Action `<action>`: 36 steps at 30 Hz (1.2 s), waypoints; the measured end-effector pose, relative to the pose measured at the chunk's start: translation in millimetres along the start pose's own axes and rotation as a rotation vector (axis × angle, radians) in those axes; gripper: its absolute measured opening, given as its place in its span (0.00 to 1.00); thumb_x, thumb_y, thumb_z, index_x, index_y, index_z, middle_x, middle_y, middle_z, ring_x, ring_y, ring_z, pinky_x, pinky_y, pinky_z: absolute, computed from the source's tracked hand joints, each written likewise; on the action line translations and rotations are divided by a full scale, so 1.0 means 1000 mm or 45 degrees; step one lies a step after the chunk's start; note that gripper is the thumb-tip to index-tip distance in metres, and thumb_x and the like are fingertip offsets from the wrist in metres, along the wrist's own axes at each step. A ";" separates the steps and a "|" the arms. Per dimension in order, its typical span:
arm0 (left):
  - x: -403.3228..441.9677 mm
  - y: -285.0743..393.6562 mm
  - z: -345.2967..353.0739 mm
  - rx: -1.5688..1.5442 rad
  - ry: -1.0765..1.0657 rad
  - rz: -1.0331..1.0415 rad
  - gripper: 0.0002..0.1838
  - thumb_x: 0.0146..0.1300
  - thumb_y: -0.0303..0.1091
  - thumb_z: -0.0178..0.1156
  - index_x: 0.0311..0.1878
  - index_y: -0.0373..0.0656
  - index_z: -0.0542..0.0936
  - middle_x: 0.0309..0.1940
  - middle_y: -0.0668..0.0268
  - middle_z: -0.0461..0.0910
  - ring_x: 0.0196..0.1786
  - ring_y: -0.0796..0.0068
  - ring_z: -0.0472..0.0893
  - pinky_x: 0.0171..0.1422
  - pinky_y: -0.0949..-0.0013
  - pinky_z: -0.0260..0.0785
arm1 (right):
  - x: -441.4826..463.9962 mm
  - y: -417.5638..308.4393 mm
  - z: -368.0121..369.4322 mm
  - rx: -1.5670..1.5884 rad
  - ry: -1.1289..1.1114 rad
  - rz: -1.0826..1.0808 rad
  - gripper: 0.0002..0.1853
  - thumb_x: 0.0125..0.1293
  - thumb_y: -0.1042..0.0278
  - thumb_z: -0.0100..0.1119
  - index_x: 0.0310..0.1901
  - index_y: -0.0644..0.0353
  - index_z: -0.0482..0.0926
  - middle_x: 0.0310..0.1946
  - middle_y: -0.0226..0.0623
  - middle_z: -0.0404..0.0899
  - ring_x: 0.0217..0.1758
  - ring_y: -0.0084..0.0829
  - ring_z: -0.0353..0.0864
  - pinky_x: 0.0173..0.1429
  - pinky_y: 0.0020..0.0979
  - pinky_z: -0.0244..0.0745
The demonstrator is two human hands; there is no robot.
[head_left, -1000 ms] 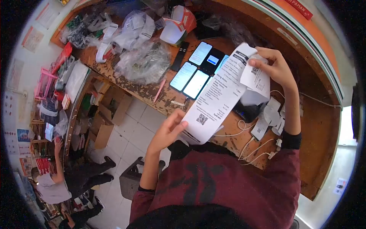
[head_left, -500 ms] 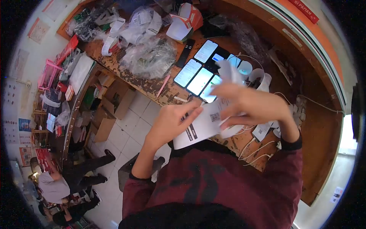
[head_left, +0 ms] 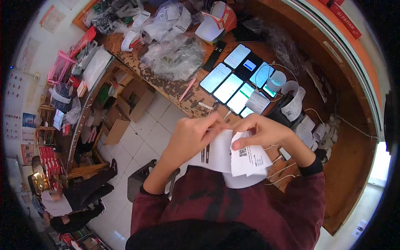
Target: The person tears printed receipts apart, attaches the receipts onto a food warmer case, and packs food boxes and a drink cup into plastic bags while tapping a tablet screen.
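Close to my chest, a printed white paper strip (head_left: 220, 156) is held in both hands. My left hand (head_left: 193, 135) pinches its upper edge between thumb and fingers. Right beside it, my right hand (head_left: 264, 133) is closed on a folded-over part, a label with a QR code (head_left: 250, 163), with the thumb lying on its face. The fingertips of both hands nearly meet at the top edge. Just beyond the hands, several lit phones (head_left: 229, 88) lie side by side on the worn wooden table (head_left: 166, 92). A curled printed paper (head_left: 257, 102) covers part of the nearest ones.
A pink pen (head_left: 187, 89) and a black remote (head_left: 215, 56) lie left of the phones. Crumpled plastic bags (head_left: 175, 58) fill the far left. White cables (head_left: 281, 168) and curled paper (head_left: 291, 109) are on the right. Other people (head_left: 56, 204) are at lower left.
My right hand has come down and toward my left hand. The paper, blurred and raised before, now hangs folded with its QR code label facing up. The view has shifted slightly.
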State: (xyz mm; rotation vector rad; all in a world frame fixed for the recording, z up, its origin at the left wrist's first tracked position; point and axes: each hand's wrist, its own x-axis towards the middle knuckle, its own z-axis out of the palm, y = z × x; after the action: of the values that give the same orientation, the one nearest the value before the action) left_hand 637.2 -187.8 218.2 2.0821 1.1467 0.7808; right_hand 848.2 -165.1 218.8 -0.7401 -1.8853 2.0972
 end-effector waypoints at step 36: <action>0.024 -0.027 0.029 -0.359 0.404 0.010 0.12 0.66 0.32 0.48 0.49 0.37 0.64 0.36 0.58 0.77 0.39 0.63 0.79 0.41 0.65 0.69 | -0.001 0.027 -0.021 -0.049 0.241 -0.004 0.18 0.50 0.61 0.69 0.38 0.65 0.81 0.37 0.33 0.81 0.38 0.21 0.77 0.45 0.26 0.71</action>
State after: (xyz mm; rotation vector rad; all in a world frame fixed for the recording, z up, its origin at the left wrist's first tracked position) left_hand 656.3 -162.3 184.1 1.7709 1.1158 1.2346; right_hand 863.8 -151.6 191.4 -0.9091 -1.8279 1.9183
